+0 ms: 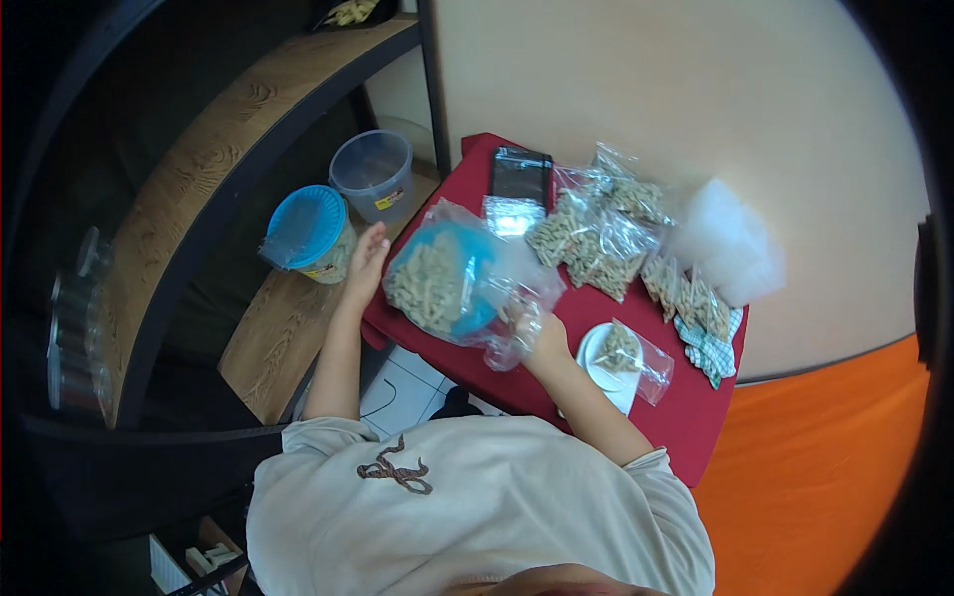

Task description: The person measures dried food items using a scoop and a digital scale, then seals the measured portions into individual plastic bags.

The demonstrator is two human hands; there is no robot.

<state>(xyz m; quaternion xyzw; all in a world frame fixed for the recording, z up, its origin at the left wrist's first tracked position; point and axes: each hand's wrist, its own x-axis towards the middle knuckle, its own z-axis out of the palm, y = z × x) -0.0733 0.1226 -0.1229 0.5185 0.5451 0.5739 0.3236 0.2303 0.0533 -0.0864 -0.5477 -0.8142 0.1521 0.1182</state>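
A large clear plastic bag (pixel 429 283) full of pale greenish twisted snack pieces lies over a blue basin (pixel 480 308) at the table's near left. My right hand (pixel 535 333) is closed on the gathered plastic at the bag's right side; the film partly covers its fingers. My left hand (pixel 369 253) is raised just left of the bag, fingers extended and nothing in them. To the right of my right forearm, a small filled bag (pixel 618 348) rests on a white kitchen scale (pixel 594 370).
Several filled bags (pixel 601 238) lie on the red-covered table (pixel 686 437), beside smaller packets (pixel 688 295), a checked cloth (pixel 711 356) and white plastic bags (pixel 730 238). A black box (pixel 521 175) sits at the back. Left, a shelf holds a blue-lidded tub (pixel 308 226) and an open bucket (pixel 372 177).
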